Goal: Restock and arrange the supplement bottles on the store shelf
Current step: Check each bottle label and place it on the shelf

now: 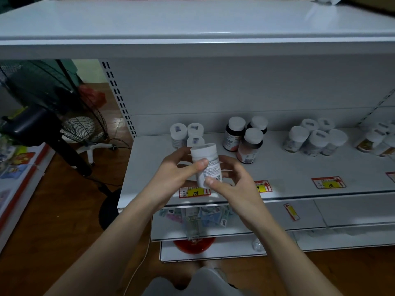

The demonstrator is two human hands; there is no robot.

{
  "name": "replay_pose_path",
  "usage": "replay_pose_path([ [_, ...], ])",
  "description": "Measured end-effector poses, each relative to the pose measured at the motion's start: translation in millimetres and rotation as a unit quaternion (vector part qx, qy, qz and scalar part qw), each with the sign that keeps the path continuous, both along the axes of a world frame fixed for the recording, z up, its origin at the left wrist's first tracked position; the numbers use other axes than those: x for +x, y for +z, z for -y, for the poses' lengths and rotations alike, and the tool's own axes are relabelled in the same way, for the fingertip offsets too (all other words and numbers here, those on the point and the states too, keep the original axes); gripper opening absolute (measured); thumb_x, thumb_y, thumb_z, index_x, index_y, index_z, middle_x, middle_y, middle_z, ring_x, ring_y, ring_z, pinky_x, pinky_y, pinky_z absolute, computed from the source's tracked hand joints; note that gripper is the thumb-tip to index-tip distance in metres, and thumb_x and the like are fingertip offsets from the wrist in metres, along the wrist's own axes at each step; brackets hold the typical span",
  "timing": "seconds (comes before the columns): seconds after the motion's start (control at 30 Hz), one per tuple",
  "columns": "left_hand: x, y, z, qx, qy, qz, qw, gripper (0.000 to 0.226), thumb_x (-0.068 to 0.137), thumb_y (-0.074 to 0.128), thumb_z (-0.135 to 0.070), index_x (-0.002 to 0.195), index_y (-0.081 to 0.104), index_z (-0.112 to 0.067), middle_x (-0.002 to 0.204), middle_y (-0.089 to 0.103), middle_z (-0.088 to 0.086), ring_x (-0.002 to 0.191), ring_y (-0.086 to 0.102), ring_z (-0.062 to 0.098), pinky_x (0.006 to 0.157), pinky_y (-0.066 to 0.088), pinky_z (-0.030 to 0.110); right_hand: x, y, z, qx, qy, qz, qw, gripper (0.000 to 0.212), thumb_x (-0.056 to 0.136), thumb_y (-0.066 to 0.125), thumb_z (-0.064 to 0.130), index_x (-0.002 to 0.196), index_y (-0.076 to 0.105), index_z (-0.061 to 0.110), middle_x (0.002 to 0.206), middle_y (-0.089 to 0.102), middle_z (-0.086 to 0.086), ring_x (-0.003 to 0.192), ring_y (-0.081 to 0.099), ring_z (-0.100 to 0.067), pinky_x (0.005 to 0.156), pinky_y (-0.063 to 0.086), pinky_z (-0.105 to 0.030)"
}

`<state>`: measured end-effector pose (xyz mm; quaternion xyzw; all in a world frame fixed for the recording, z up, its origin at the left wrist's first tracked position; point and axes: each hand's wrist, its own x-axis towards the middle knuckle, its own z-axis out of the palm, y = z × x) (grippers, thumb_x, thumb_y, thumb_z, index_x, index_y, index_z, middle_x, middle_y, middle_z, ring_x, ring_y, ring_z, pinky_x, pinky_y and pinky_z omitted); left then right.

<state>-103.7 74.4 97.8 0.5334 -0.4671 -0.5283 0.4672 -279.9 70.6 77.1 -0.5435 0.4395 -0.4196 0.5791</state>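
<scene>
A white supplement bottle with a white cap is held upright in both hands over the front of the white shelf. My left hand grips it from the left, thumb across the label. My right hand holds its lower right side, thumb by the barcode. Behind it stand three white bottles. Three dark bottles with white caps stand to the right.
Several more white bottles and others fill the shelf's right side. Price tags line the front edge. A black standing fan is at the left on the wooden floor. A lower shelf holds packets.
</scene>
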Motion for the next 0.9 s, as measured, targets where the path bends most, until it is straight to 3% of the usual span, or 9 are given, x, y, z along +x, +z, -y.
replay_pose_path([
  [0.13,-2.0,-2.1,5.9,-0.002,0.004,0.004,1.000,0.054,0.078,0.073,-0.037,0.127,0.061,-0.020,0.119,0.069,0.001,0.106,0.069,0.016,0.081,0.060,0.036,-7.0,-0.3,5.5,0.011,0.014,0.001,1.000,0.037,0.094,0.064,0.017,0.129,0.057,0.028,0.120,0.070,0.008,0.111,0.065,-0.006,0.093,0.053,-0.026],
  [0.23,-4.6,-2.5,10.1,0.014,0.026,-0.031,0.999,0.049,0.079,0.073,-0.030,0.124,0.058,-0.017,0.119,0.068,0.003,0.107,0.069,0.018,0.080,0.060,0.036,-12.3,-0.5,9.5,0.046,0.029,0.045,0.998,0.036,0.098,0.055,0.007,0.130,0.056,0.025,0.124,0.069,0.002,0.115,0.065,-0.011,0.094,0.053,-0.025],
  [0.33,-9.1,-2.8,12.5,0.027,0.030,-0.057,0.998,0.032,0.090,0.068,-0.020,0.120,0.059,-0.014,0.119,0.069,0.005,0.106,0.070,0.017,0.083,0.060,0.037,-16.7,-0.2,12.3,0.032,0.024,0.029,0.999,0.040,0.096,0.058,0.004,0.129,0.056,0.026,0.123,0.070,0.005,0.112,0.066,-0.009,0.093,0.053,-0.023],
  [0.43,-13.6,-3.9,15.2,0.037,0.025,-0.060,0.997,0.033,0.092,0.067,-0.025,0.122,0.060,-0.015,0.119,0.070,0.005,0.108,0.069,0.018,0.087,0.059,0.043,-21.1,1.2,14.2,0.002,0.010,-0.009,1.000,0.043,0.092,0.067,0.011,0.129,0.056,0.028,0.121,0.069,0.010,0.113,0.064,-0.007,0.096,0.052,-0.027],
  [0.57,-22.2,-1.7,17.1,0.034,0.006,-0.030,0.999,0.052,0.080,0.075,-0.041,0.125,0.062,-0.020,0.121,0.069,0.002,0.109,0.068,0.017,0.082,0.061,0.042,-26.3,9.1,14.3,-0.017,0.015,-0.021,1.000,0.051,0.087,0.072,0.002,0.128,0.052,0.023,0.120,0.064,0.007,0.096,0.066,0.009,0.078,0.049,-0.008],
  [0.63,-26.3,-1.6,17.1,0.034,0.011,-0.025,0.999,0.052,0.077,0.074,-0.039,0.124,0.063,-0.021,0.118,0.070,0.003,0.104,0.070,0.016,0.078,0.061,0.036,-27.9,9.9,14.8,-0.018,0.020,-0.019,0.999,0.056,0.084,0.073,0.000,0.131,0.050,0.020,0.120,0.062,0.008,0.088,0.067,0.011,0.072,0.050,-0.008],
  [0.77,-28.6,-2.2,18.2,0.035,0.017,-0.019,0.999,0.042,0.084,0.074,-0.031,0.124,0.063,-0.022,0.119,0.069,0.004,0.104,0.070,0.017,0.085,0.061,0.044,-27.9,8.8,17.2,-0.026,0.021,-0.037,0.999,0.059,0.081,0.078,0.003,0.128,0.050,0.025,0.118,0.060,0.010,0.084,0.066,0.012,0.069,0.050,-0.009],
  [0.9,-25.2,-1.4,17.3,0.039,0.018,-0.019,0.999,0.056,0.076,0.080,-0.040,0.125,0.063,-0.021,0.123,0.068,0.003,0.107,0.070,0.019,0.087,0.060,0.047,-29.0,12.1,18.4,-0.047,0.027,-0.063,0.997,0.042,0.088,0.073,0.019,0.118,0.052,0.039,0.115,0.060,0.021,0.094,0.060,0.017,0.078,0.046,-0.004],
])
